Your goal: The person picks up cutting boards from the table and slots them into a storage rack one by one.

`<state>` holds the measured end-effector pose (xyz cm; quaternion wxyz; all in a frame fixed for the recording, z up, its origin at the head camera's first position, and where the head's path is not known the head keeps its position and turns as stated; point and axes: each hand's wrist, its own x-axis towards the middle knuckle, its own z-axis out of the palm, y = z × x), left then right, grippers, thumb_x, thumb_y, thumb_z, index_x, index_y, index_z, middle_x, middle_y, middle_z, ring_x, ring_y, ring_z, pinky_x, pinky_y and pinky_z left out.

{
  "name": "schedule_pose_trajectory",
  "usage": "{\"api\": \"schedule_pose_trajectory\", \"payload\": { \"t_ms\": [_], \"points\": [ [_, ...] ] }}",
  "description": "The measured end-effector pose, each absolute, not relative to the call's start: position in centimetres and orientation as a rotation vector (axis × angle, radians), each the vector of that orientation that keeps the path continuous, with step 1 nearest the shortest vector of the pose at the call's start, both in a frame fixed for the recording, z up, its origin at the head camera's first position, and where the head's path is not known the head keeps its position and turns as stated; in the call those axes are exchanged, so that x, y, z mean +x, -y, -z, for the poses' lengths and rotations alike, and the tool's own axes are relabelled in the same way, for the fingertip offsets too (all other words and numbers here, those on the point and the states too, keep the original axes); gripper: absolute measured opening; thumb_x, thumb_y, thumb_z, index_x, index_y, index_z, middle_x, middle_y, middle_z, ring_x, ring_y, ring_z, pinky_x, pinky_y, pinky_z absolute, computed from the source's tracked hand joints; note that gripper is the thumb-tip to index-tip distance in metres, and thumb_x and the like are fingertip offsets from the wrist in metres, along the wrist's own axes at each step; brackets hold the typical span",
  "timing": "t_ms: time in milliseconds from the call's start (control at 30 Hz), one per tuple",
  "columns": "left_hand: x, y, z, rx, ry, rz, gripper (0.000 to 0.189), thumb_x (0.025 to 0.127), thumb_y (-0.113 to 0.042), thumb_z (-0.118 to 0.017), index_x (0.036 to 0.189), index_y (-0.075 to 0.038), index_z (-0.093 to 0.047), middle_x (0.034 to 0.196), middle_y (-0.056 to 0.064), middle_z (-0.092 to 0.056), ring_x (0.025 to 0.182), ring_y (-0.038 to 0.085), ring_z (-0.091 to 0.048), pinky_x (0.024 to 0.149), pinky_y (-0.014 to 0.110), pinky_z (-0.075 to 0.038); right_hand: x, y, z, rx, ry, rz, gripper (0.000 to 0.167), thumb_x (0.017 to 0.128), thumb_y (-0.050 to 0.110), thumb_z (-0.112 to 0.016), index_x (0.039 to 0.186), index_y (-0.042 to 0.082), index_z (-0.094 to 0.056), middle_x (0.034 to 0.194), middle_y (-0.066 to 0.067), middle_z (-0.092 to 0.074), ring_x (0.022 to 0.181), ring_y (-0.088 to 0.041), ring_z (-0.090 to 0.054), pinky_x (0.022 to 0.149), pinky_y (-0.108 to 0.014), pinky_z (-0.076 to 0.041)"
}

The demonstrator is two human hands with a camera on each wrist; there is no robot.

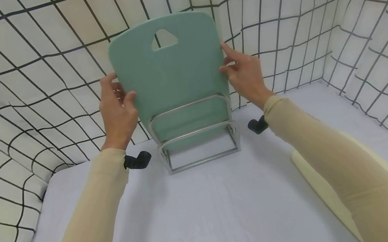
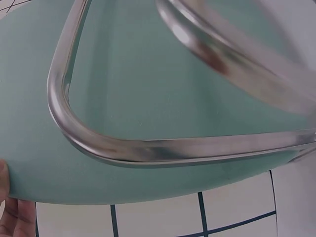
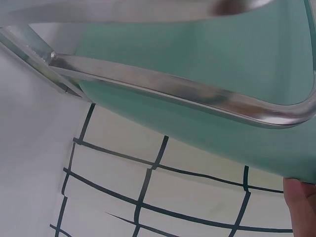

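A green cutting board (image 1: 177, 72) with a cut-out handle hole stands upright in a metal rack (image 1: 196, 132), behind its two front bars. My left hand (image 1: 116, 108) grips the board's left edge, thumb on the front face and fingers behind. On the opposite edge, my right hand (image 1: 245, 71) pinches the board a little higher up. The left wrist view shows the board (image 2: 138, 94) behind a bent bar of the rack (image 2: 148, 150), with fingertips at the lower left. In the right wrist view, a finger (image 3: 300, 202) touches the board's edge beside the rack's bar (image 3: 173, 89).
The rack stands on a white surface (image 1: 210, 213) near the back wall. A pale yellow flat item (image 1: 326, 184) lies on the right, partly under my right forearm. White cloth with a black grid (image 1: 65, 74) hangs at the back and both sides.
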<state>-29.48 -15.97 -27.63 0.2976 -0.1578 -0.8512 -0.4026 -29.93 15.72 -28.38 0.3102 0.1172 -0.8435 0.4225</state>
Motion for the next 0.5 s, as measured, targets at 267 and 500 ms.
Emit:
{"api": "schedule_pose_trajectory", "payload": {
  "t_ms": [267, 500],
  "points": [
    [-29.71, 16.05, 27.44, -0.424, 2.271, 1.071, 0.048, 0.105, -0.004, -0.054, 0.149, -0.01, -0.037, 0.126, 0.022, -0.057, 0.109, 0.032, -0.06, 0.1, 0.046, -0.056, -29.96, -15.63, 28.09, 0.298, 2.249, -1.153, 0.064, 0.096, 0.003, -0.068, 0.154, 0.021, -0.047, 0.118, -0.022, -0.075, 0.105, -0.034, -0.077, 0.091, -0.04, -0.063],
    [-29.72, 16.05, 27.31, -0.406, 2.29, 1.096, 0.05, 0.105, -0.004, -0.053, 0.151, -0.013, -0.036, 0.128, 0.021, -0.057, 0.11, 0.031, -0.062, 0.101, 0.046, -0.057, -30.18, -15.72, 28.07, 0.299, 2.26, -1.146, 0.065, 0.096, 0.003, -0.069, 0.154, 0.022, -0.047, 0.119, -0.022, -0.074, 0.106, -0.033, -0.077, 0.091, -0.039, -0.063]
  ]
}}
